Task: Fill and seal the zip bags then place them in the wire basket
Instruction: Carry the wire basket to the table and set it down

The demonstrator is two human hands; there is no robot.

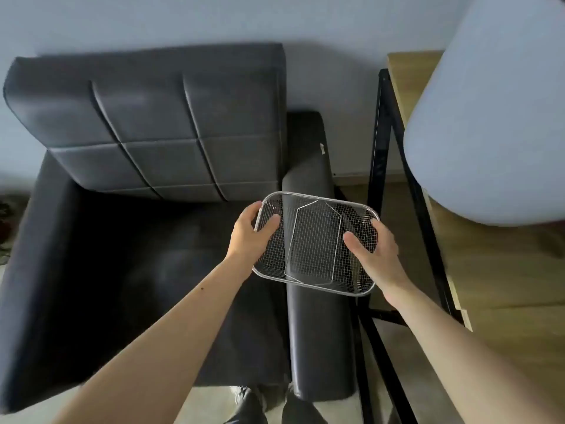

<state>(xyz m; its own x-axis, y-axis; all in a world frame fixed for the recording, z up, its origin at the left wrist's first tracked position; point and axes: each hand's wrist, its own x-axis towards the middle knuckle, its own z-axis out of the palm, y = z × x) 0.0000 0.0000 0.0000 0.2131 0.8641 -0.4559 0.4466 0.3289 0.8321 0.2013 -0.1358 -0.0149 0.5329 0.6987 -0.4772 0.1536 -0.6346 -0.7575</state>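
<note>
Nearest, at 6 o'clock: the person's legs and shoes (260, 405) on the pale floor (394, 356), partly cut off by the frame edge. Both bare forearms reach up from the bottom corners toward centre.

Left hand (247, 237) grips the left short rim of the wire basket (315, 270), thumb over the mesh inside, fingers curled round the outer edge. Right hand (374, 249) holds the right rim the same way, thumb lying on the mesh, fingers on the far side. Both hands are closed on the basket.

The basket sits just right of centre, about 3 o'clock from the middle, held over the right armrest (318, 338) of the dark armchair (91, 270). It is tilted a little, near edge lower. Nothing but a wire insert shows inside it.

Farther, at 11–12 o'clock, the chair's quilted backrest (153, 123) leans against the pale wall (183, 19).

At 3 o'clock, a wooden table (504, 286) with black metal legs (379, 154). At 1–2 o'clock, a large pale blurred shape (489, 117) close to the camera; cannot tell what it is.
</note>
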